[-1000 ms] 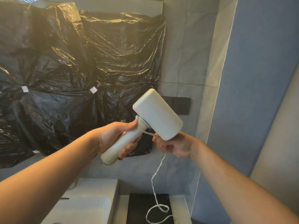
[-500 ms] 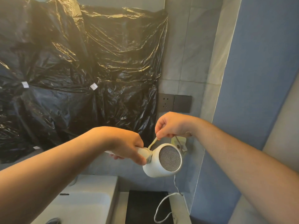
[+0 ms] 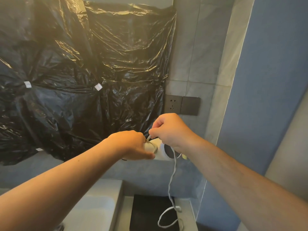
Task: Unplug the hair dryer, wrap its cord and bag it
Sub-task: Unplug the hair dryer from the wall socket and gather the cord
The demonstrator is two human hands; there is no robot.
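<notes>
Reaching forward from the bottom corners, two bare forearms meet at mid-frame. The left hand [image 3: 131,145] is curled tight round the handle [image 3: 150,146] of the white hair dryer [image 3: 160,151], knuckles up, thumb underneath. The dryer's body sticks out to the right of that fist, its dark round end facing the camera and half hidden under the right wrist. The right hand [image 3: 171,129] sits just above and beside the dryer, with finger and thumb pinching the white cord [image 3: 172,174] close to where handle meets body. A turn of cord appears to lie across the handle at the left hand's knuckles.

From the pinch the cord drops slack under the right wrist and lands in a loose loop on a black mat [image 3: 145,214] on the counter [image 3: 124,212], beside a pale basin [image 3: 93,212].

Farther back, a dark wall socket [image 3: 173,104] and a matching switch plate [image 3: 190,105] sit side by side on the grey tiled wall [image 3: 196,55], above the right hand. Crinkled black plastic sheeting [image 3: 100,64] covers the wall to the left, and a blue wall [image 3: 270,80] closes the right side.
</notes>
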